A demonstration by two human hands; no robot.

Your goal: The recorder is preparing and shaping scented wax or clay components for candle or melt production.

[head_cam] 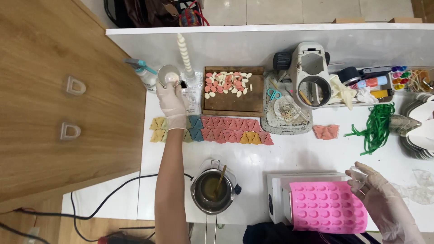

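My left hand (172, 103), in a thin white glove, reaches to the far left of the white table (289, 153) and grips a small round jar (169, 75) beside a spray bottle (144, 76). My right hand (379, 199), also gloved, holds a small piece of clear plastic (358, 176) at the right edge of a pink silicone mould (326, 207). The mould has rows of round cavities and lies on a white box-shaped device (276, 195). A metal melting pot (212, 192) with yellowish liquid and a wooden stick stands between my arms.
Rows of coloured butterfly-shaped pieces (226, 129) lie across the table. A wooden tray (233, 92) holds pink and white petal shapes. Behind stand a tall twisted white candle (185, 56), a magnifier lamp (312, 74), scissors (273, 94), green cords (377, 126) and paint pots (401, 77).
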